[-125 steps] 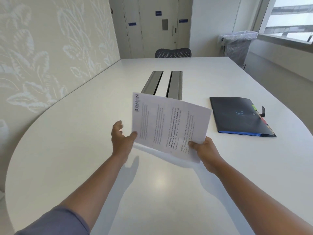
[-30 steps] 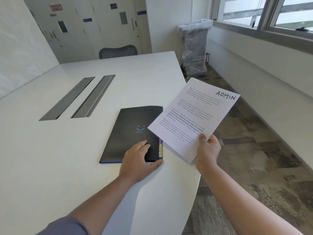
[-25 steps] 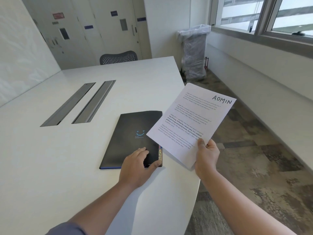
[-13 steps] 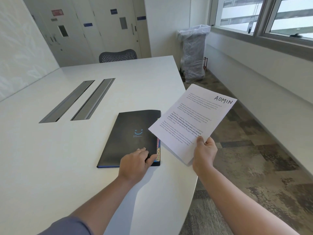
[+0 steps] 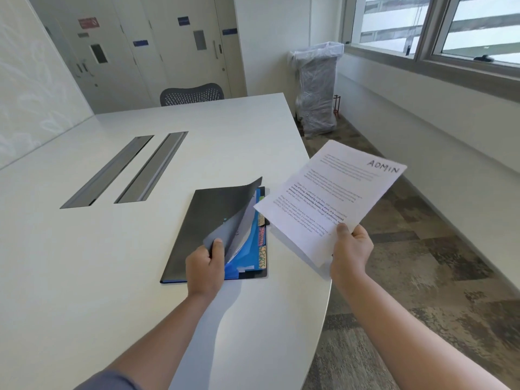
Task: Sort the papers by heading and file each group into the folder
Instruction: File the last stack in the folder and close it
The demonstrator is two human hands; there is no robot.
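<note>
A black folder (image 5: 197, 220) lies on the white table (image 5: 84, 249) near its right edge. My left hand (image 5: 205, 266) pinches the near corner of the black cover (image 5: 233, 218) and holds it curled up. Blue dividers (image 5: 247, 249) with coloured tabs show underneath; one tab (image 5: 262, 257) reads SPORTS. My right hand (image 5: 351, 249) grips the near corner of a small stack of white papers (image 5: 329, 198) headed ADMIN, held in the air to the right of the folder, beyond the table edge.
Two grey cable slots (image 5: 126, 170) run down the table's middle. A mesh chair (image 5: 192, 94) stands at the far end. A bin lined with plastic (image 5: 316, 85) stands by the wall under the window. Patterned carpet (image 5: 422, 277) lies to the right.
My left hand went from lying flat on the shut folder to pinching the cover's corner and lifting it, baring the blue dividers. The ADMIN papers stayed in my right hand.
</note>
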